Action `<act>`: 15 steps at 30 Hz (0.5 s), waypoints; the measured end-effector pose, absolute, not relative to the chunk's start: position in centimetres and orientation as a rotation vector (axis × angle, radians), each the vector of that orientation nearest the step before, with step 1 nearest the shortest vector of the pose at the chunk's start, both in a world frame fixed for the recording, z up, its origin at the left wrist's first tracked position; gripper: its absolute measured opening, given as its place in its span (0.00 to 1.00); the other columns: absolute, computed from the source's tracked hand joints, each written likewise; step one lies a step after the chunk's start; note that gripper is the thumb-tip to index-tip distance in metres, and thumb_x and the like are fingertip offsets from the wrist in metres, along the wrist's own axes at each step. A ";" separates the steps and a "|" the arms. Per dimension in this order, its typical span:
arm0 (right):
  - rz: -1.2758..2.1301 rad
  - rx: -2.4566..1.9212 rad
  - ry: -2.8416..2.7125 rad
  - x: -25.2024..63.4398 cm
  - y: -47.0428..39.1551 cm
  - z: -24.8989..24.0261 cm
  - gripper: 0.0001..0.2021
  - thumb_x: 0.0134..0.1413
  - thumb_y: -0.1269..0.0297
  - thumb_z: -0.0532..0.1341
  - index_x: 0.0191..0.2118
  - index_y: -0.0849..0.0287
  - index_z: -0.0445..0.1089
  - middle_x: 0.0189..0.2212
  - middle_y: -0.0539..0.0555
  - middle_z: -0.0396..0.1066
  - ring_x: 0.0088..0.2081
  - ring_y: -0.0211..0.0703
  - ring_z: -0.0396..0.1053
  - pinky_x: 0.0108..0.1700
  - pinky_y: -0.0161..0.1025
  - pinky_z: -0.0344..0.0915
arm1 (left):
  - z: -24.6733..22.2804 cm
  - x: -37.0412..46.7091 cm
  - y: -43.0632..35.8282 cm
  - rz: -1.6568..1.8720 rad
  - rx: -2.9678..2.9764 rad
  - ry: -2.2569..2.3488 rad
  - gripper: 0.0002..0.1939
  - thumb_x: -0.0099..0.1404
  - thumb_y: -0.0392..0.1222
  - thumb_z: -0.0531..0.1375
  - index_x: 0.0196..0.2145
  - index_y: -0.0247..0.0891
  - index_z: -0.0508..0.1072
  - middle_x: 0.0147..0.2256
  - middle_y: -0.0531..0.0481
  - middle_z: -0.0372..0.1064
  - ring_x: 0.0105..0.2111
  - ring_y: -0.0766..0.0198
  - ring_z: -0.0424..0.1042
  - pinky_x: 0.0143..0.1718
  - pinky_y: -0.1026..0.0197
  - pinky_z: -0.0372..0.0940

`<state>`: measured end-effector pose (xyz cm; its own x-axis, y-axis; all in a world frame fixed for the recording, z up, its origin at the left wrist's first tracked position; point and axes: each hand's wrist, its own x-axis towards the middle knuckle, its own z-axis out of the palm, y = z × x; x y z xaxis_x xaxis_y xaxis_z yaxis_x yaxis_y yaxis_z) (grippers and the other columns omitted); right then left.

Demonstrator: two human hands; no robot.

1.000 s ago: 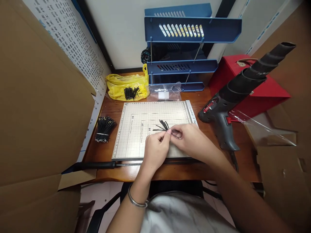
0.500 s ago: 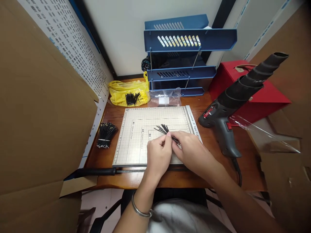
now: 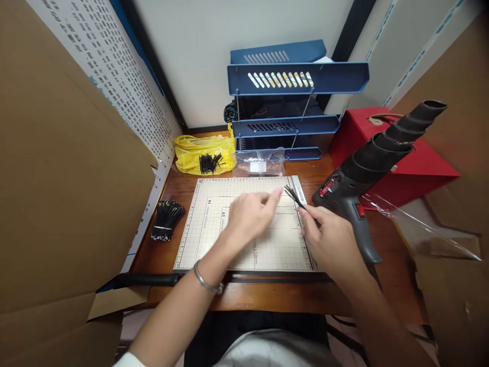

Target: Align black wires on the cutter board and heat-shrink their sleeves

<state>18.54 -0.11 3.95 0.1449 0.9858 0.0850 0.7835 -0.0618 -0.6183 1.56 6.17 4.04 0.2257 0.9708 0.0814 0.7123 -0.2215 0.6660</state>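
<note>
My right hand (image 3: 329, 232) pinches a small bunch of thin black wires (image 3: 294, 196) over the right edge of the paper cutter board (image 3: 212, 239). Their loose ends fan out up and to the left. My left hand (image 3: 252, 216) hovers above the middle of the board, slightly blurred, apart from the wires. Its fingers are curled in with thumb and forefinger close together; whatever may be between them is hidden. To the left of the board lies a tied bundle of black wires (image 3: 167, 216). More short black wires (image 3: 210, 163) rest on a yellow plastic bag (image 3: 185, 153).
A heat gun (image 3: 349, 199) stands at the right in front of a red box (image 3: 420, 178). Behind the board are a clear plastic bag (image 3: 273, 163) and a blue tray rack (image 3: 336, 79). The cutter's black handle (image 3: 148, 280) sticks out front left. Cardboard (image 3: 76, 178) walls the left side.
My hands have come apart. The right one has moved right with the bunch of wires, while the left one has let go of it and lifted a little up and left.
</note>
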 end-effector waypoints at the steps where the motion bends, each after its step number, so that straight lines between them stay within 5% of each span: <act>1: 0.488 -1.894 -1.654 19.0 -0.3 3.8 0.16 0.68 0.59 0.54 0.32 0.58 0.74 0.27 0.53 0.73 0.27 0.40 0.66 0.34 0.38 0.56 | 3.9 1.4 7.8 0.744 2.073 1.613 0.30 0.77 0.60 0.48 0.33 0.42 0.83 0.31 0.46 0.80 0.30 0.55 0.75 0.33 0.57 0.61; 4: 0.545 -1.879 -1.570 19.7 -0.8 3.4 0.17 0.68 0.57 0.54 0.32 0.57 0.75 0.25 0.52 0.73 0.27 0.40 0.69 0.35 0.37 0.58 | 3.1 1.0 13.1 0.859 2.240 1.705 0.17 0.75 0.48 0.57 0.52 0.37 0.80 0.48 0.42 0.81 0.46 0.50 0.75 0.47 0.51 0.64; 8: 0.695 -1.890 -1.451 20.2 -1.3 2.7 0.18 0.68 0.54 0.54 0.37 0.57 0.78 0.32 0.52 0.79 0.34 0.43 0.76 0.39 0.37 0.64 | 1.3 1.3 18.6 0.813 2.427 1.579 0.24 0.69 0.45 0.65 0.60 0.36 0.75 0.62 0.43 0.71 0.61 0.43 0.65 0.60 0.43 0.58; 15: 0.704 -1.892 -1.413 21.6 -1.8 1.2 0.20 0.65 0.48 0.56 0.40 0.56 0.80 0.32 0.53 0.80 0.33 0.44 0.77 0.37 0.37 0.66 | -1.1 1.9 22.9 0.761 2.570 1.500 0.13 0.69 0.41 0.65 0.50 0.40 0.82 0.55 0.45 0.78 0.61 0.43 0.68 0.60 0.40 0.59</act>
